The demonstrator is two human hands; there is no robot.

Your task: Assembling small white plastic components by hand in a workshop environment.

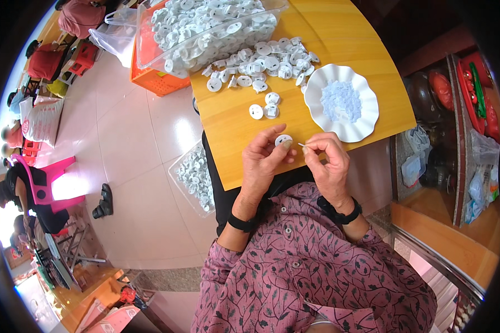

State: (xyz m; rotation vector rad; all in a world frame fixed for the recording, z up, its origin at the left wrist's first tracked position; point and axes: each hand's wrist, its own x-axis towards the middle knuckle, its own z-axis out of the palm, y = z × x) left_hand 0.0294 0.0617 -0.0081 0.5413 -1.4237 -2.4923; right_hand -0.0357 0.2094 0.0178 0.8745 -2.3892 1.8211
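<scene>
Between the thumb and fingers of my left hand (264, 155) is a round white plastic piece (283, 140) with small dark slots in its face. My right hand (329, 161) pinches a tiny white sliver (301, 145), a short way to the right of the round piece and apart from it. Just beyond my right hand stands a white scalloped plate (366, 119), with a heap of small pale bits (340, 101) in it. Several loose round pieces (265, 108) lie on the yellow table (228, 144) ahead of my left hand, and a larger pile (266, 62) spreads behind them.
A clear bin (205, 40) full of white pieces stands at the table's far left, by an orange crate (155, 80). Another clear tub (193, 175) of pieces sits on the floor at left. Shelves (455, 139) hold goods at right. Several people sit far left near a pink chair (53, 180).
</scene>
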